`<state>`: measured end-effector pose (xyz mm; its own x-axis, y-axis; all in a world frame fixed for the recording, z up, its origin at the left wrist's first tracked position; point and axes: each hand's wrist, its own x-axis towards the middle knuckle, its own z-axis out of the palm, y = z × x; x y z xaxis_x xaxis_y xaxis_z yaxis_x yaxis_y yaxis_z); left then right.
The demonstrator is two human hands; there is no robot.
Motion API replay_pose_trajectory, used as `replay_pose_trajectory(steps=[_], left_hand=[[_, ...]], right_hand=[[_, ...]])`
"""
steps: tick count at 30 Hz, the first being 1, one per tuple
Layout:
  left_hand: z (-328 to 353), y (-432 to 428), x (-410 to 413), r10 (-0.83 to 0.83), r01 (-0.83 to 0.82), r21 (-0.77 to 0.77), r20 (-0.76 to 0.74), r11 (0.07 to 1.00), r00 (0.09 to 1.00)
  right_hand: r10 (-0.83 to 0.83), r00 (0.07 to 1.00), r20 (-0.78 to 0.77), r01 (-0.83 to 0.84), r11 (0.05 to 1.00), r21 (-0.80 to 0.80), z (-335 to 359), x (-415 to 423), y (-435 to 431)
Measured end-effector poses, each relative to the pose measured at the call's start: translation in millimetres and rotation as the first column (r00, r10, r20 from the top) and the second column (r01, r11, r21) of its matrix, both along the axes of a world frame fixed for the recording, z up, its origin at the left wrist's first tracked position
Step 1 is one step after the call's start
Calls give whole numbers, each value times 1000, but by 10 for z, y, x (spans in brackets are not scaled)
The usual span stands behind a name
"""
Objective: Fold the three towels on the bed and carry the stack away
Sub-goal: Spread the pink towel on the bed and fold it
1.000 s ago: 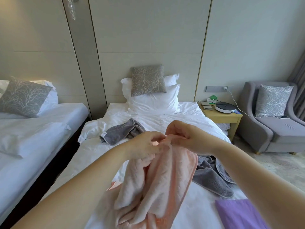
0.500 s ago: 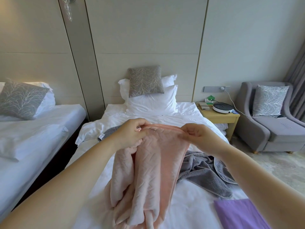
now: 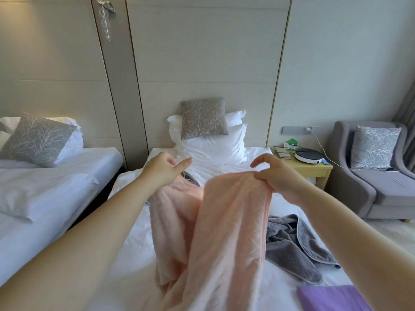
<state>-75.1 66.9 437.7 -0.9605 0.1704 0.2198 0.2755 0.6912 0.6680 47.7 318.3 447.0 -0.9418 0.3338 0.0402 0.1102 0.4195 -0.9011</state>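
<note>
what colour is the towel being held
Pale pink towel, gripped by the right hand; head view.

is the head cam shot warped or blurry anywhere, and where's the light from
Head view: wide-angle warp, wall seams lean outward toward the top and the forearms stretch toward the corners; warm glow on the upper-left wall, cooler daylight over the bed; left hand slightly soft, no harsh glare.
</note>
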Motion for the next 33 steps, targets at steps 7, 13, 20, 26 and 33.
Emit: replay_pose_trajectory(steps=[7, 13, 20, 26, 33], left_hand=[[-50, -21, 126, -198, 59, 366, 357, 929, 913], [21, -9, 243, -439, 162, 543, 430, 824, 789], [11, 125, 508, -482, 340, 461, 234, 820, 845], [-1, 236, 706, -508, 436, 373, 118, 819, 854], [120, 161, 596, -520, 512, 151, 17, 846, 854]], right_hand=[[25, 999, -23, -32, 923, -384, -190, -16, -66], [405, 914, -18, -381, 845, -375, -175, 20, -218], [371, 924, -96, -365, 928, 73, -167, 7, -454], [252, 928, -273, -196, 956, 218, -168, -47, -532], [427, 882, -197, -446, 893, -59, -240, -59, -491]])
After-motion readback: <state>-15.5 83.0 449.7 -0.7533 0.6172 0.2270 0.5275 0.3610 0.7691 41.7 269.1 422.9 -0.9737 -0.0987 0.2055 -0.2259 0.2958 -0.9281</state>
